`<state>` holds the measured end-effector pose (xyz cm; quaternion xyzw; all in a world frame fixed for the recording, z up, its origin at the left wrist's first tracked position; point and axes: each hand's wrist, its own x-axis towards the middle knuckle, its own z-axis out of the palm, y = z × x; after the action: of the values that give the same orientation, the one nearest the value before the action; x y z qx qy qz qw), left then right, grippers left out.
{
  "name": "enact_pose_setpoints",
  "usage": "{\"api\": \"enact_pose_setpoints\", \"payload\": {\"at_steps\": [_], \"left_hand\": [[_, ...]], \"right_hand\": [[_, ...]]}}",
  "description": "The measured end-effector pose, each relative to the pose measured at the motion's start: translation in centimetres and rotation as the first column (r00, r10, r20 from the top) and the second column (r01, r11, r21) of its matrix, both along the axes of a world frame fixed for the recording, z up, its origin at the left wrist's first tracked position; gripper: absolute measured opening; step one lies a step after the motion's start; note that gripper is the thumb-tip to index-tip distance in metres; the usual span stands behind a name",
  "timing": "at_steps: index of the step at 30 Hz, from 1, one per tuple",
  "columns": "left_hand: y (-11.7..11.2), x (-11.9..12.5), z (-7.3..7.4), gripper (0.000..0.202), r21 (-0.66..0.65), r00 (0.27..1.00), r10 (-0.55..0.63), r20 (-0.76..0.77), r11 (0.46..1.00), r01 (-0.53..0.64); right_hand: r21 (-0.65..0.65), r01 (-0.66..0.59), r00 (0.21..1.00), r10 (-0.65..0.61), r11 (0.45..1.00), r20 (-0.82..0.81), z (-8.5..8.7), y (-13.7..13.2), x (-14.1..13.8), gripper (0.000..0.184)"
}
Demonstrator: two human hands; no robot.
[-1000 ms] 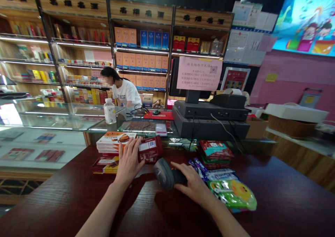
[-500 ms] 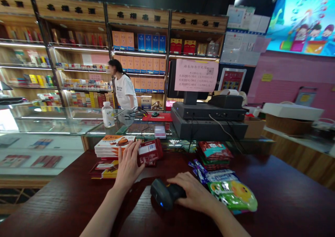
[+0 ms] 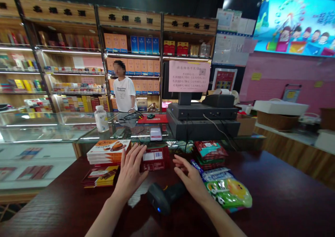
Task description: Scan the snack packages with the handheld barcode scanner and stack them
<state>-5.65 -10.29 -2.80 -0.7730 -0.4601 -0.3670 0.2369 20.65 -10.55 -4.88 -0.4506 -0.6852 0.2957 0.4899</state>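
Observation:
My left hand (image 3: 132, 169) is open, fingers stretched forward, beside a dark red chocolate packet (image 3: 156, 158); whether it touches the packet I cannot tell. Left of it white-and-orange chocolate boxes (image 3: 108, 151) are stacked, with yellow-and-brown chocolate bars (image 3: 101, 176) in front of them. My right hand (image 3: 190, 177) is open and holds nothing, its fingers pointing at the red packet's right side. Below and between the hands a black barcode scanner (image 3: 162, 197) lies on the table, its blue light lit. Right of my right hand are a green candy bag (image 3: 230, 193) and blue-and-white packets (image 3: 218, 174).
A stack of brown and teal packets (image 3: 210, 153) stands at the right rear. Behind the wooden table (image 3: 274, 195) come a glass counter, a cash register (image 3: 201, 120), a white bottle (image 3: 101, 118) and a phone-like card (image 3: 156, 134). A person (image 3: 124, 89) stands behind the counter.
My right hand has let go of the barcode scanner and moved up, fingers opening. The scanner now rests on the table. The person behind the counter has turned, and the view has shifted slightly.

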Motion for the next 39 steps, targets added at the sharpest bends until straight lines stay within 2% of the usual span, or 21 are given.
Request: {"api": "enact_pose_setpoints", "payload": {"at_steps": [4, 7, 11, 14, 17, 19, 21, 24, 26, 28, 30, 34, 37, 39], "left_hand": [[-0.4, 0.7, 0.4, 0.077, 0.004, 0.999, -0.039, -0.027, 0.999, 0.039], [-0.7, 1.1, 0.5, 0.075, -0.023, 0.996, -0.067, -0.054, 0.998, 0.066], [-0.8, 1.5, 0.3, 0.075, -0.036, 0.996, -0.072, -0.047, 0.997, 0.071], [-0.4, 1.4, -0.1, 0.078, -0.036, 0.998, -0.053, 0.031, 0.998, 0.054], [0.2, 1.1, -0.5, 0.088, -0.096, 0.987, -0.039, 0.158, 0.994, 0.054], [0.6, 1.0, -0.9, 0.090, -0.164, 0.967, -0.047, 0.250, 0.982, 0.091], [1.0, 1.0, -1.2, 0.082, -0.243, 0.932, -0.088, 0.352, 0.953, 0.182], [1.4, 1.3, -1.5, 0.068, -0.351, 0.801, -0.126, 0.585, 0.851, 0.390], [1.4, 1.7, -1.3, 0.066, -0.381, 0.671, -0.080, 0.737, 0.771, 0.510], [1.1, 2.1, -0.9, 0.066, -0.370, 0.544, -0.011, 0.839, 0.723, 0.584], [0.8, 2.6, -0.5, 0.064, -0.341, 0.442, 0.031, 0.896, 0.686, 0.643], [0.2, 3.2, 0.1, 0.055, -0.303, 0.300, 0.115, 0.947, 0.628, 0.716], [0.0, 3.2, 0.4, 0.054, -0.195, 0.114, 0.178, 0.977, 0.549, 0.813], [-0.1, 3.1, 0.6, 0.051, -0.110, 0.005, 0.204, 0.979, 0.507, 0.855]], "right_hand": [[-0.062, -0.092, 0.984, 0.081, 0.994, -0.159, 0.1, 0.2, -1.4, 0.051], [-0.035, -0.139, 0.963, 0.127, 0.990, -0.237, 0.4, 0.0, -2.0, 0.042], [-0.028, -0.122, 0.962, 0.112, 0.992, -0.248, 0.6, -0.1, -2.2, 0.028], [-0.021, -0.086, 0.968, 0.078, 0.996, -0.239, 0.6, -0.3, -2.3, 0.029], [-0.018, -0.048, 0.965, 0.042, 0.999, -0.259, 0.5, -0.3, -2.3, 0.033], [-0.029, -0.038, 0.957, 0.028, 0.999, -0.289, 0.4, -0.2, -2.3, 0.034], [-0.041, -0.015, 0.951, 0.002, 0.999, -0.309, 0.1, 0.0, -2.1, 0.035], [-0.029, 0.077, 0.962, -0.082, 0.997, -0.260, -0.2, 0.2, -1.9, 0.034], [0.017, 0.147, 0.972, -0.141, 0.989, -0.189, -0.2, 0.2, -1.7, 0.031], [0.095, 0.183, 0.978, -0.171, 0.979, -0.122, -0.2, 0.2, -1.6, 0.025], [0.197, 0.187, 0.981, -0.174, 0.962, -0.080, -0.2, 0.2, -1.4, 0.020], [0.380, 0.219, 0.974, -0.226, 0.899, -0.025, -0.4, 0.4, -0.9, 0.020], [0.423, 0.271, 0.953, -0.303, 0.865, 0.009, -0.6, 0.6, -0.5, 0.025], [0.415, 0.263, 0.953, -0.300, 0.871, 0.027, -0.7, 0.6, -0.4, 0.030]]}}
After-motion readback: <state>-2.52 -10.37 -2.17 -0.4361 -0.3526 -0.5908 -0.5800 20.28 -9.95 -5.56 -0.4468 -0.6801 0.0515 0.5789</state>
